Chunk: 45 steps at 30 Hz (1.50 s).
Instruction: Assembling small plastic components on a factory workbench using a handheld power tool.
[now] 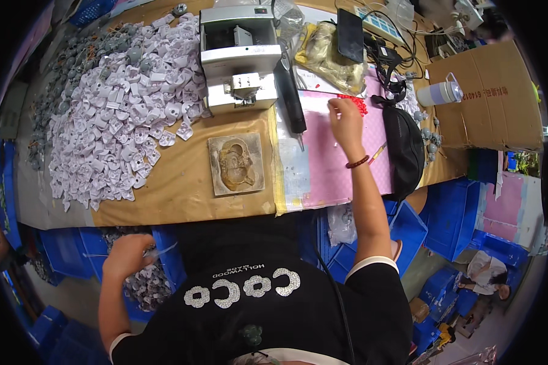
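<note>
From the square block (236,164) on our worktop (176,176), our right hand (348,126) is at two o'clock, just beside the small red pieces (360,106) on the pink mat (323,167); its fingers bend inward, and we cannot tell whether they grip anything. Our left hand (126,254) is at eight, near grey parts (149,288) in a blue bin (172,263), its fingers' grip unclear. White parts (128,109) heap at ten.

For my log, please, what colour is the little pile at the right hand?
The little pile is red, clearest in head view.
</note>
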Tool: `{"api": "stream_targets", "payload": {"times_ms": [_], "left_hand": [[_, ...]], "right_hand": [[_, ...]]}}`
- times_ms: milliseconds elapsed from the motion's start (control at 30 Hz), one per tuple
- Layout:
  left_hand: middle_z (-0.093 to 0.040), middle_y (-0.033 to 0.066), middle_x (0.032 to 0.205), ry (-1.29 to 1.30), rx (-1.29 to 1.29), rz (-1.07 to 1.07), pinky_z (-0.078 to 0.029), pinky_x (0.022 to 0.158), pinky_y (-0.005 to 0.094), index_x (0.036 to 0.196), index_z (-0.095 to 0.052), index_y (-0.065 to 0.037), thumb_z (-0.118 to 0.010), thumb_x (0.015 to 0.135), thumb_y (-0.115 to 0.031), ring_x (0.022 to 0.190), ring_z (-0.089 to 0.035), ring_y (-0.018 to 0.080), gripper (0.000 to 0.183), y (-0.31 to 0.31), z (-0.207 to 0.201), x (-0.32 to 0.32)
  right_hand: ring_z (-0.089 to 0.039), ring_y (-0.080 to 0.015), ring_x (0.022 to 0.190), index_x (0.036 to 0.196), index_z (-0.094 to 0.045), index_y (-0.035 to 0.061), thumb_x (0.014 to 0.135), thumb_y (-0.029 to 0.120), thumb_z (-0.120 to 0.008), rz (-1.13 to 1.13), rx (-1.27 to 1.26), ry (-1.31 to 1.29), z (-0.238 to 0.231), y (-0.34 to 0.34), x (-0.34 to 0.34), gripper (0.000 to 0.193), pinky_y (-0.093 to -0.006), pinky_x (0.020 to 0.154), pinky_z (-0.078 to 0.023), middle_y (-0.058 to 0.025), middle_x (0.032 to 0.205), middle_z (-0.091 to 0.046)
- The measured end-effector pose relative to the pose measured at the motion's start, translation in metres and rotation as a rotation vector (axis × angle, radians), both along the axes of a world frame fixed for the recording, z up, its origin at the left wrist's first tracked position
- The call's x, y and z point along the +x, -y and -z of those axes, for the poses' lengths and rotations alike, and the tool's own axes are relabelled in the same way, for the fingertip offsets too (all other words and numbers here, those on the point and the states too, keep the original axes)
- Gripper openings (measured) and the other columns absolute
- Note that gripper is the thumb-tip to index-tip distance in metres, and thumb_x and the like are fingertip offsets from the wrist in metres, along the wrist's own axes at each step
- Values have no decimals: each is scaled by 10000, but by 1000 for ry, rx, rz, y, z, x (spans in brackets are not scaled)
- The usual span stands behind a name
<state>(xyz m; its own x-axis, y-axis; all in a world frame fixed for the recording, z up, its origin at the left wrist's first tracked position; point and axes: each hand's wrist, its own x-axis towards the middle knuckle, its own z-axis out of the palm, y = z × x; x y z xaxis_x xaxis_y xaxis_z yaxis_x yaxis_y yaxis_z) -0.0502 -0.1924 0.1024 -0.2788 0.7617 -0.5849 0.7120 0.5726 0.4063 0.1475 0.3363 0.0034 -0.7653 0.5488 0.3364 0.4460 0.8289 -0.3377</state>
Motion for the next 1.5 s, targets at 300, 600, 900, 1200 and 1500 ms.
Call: {"api": "stream_targets", "payload": {"times_ms": [300, 600, 900, 1200, 1500], "left_hand": [[-620, 113, 1035, -539, 616, -8, -507, 811, 424, 1077, -654, -50, -667, 768, -50, 990, -586, 327, 309, -107, 52, -31], [-594, 108, 1075, -561, 707, 10, -511, 820, 404, 1108, -644, -63, -622, 773, -23, 1005, -567, 309, 337, -172, 110, -54], [-597, 122, 1077, -239, 909, -224, -508, 869, 396, 1076, -661, -62, -697, 784, -12, 1032, -579, 310, 299, -174, 76, -28], [-594, 133, 1178, -188, 1008, -130, -456, 952, 469, 1120, -667, -79, -713, 828, -122, 1064, -562, 339, 298, -200, 33, 19], [-615, 117, 1163, -652, 619, -34, -420, 969, 459, 1100, -645, -48, -620, 829, -33, 1150, -543, 319, 272, -122, 122, -64]], "right_hand": [[-601, -351, 973, 911, -688, 54, 842, 81, -637, -11, 286, 109, 45, -58, 17, 90, -451, 847, -492, -144, 919, -656], [-638, -228, 720, 878, -696, 44, 808, 43, -698, -61, -197, -107, 18, -5, 10, 70, -348, 666, -509, -95, 798, -674], [-597, -134, 831, 1119, -661, 9, 995, 150, -618, -34, -1860, -582, -5, 108, 6, 192, -296, 770, -504, -32, 944, -650], [-644, -364, 1033, 1011, -588, 56, 1055, 276, -507, 250, -2635, -669, -20, 133, 5, 238, -538, 905, -557, -208, 1115, -623], [-397, -426, 1302, 1240, -413, -18, 1056, 230, -443, 548, -1530, -1459, -84, -112, 113, 310, -607, 1070, -398, -287, 1358, -394]]}}
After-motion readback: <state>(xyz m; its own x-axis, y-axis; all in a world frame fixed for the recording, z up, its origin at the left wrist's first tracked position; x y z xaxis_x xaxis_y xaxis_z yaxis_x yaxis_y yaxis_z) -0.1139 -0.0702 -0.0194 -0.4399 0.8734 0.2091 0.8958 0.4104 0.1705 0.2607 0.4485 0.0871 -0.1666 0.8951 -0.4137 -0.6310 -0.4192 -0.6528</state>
